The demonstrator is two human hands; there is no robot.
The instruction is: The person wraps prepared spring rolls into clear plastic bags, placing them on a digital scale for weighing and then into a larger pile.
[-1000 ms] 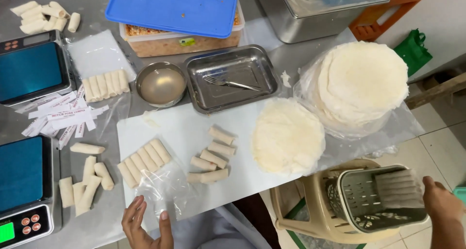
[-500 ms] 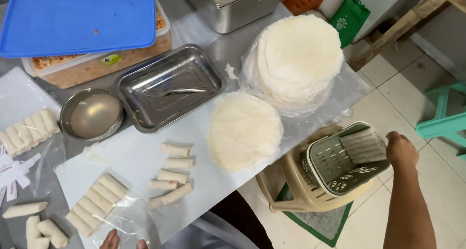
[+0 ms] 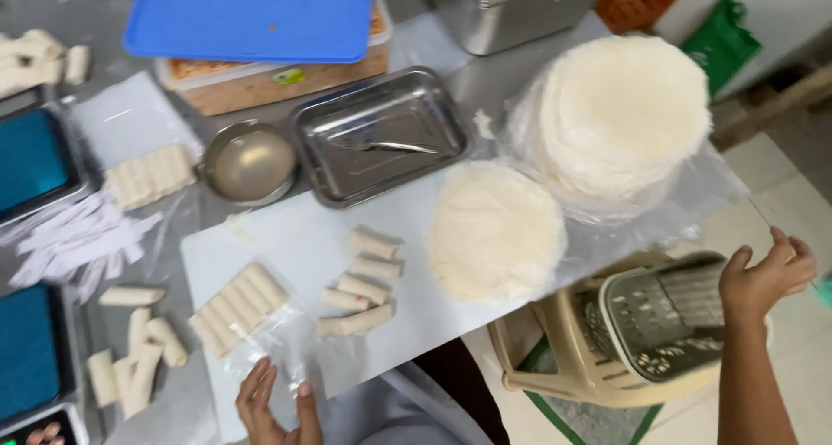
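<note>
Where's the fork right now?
The fork lies inside the steel tray, top centre of the head view, right of the round metal bowl.

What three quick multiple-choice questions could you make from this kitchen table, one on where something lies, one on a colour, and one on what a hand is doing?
1. Where does the fork lie?
A. In the rectangular steel tray
B. In the round steel bowl
C. On the blue lid

2. What colour is the lid on the container at the top?
A. Green
B. Blue
C. White

3. What is the right hand doing?
A. Lifting the fork
B. Pressing the pile of wrappers
C. Resting at the edge of the slotted grey basket

Answers:
1 A, the fork sits inside the tray beside the round bowl.
2 B, the flat lid is plainly blue.
3 C, the right hand is at the basket's right edge, beside the table; whether it grips it is unclear. The left hand rests near the bagged rolls.
</note>
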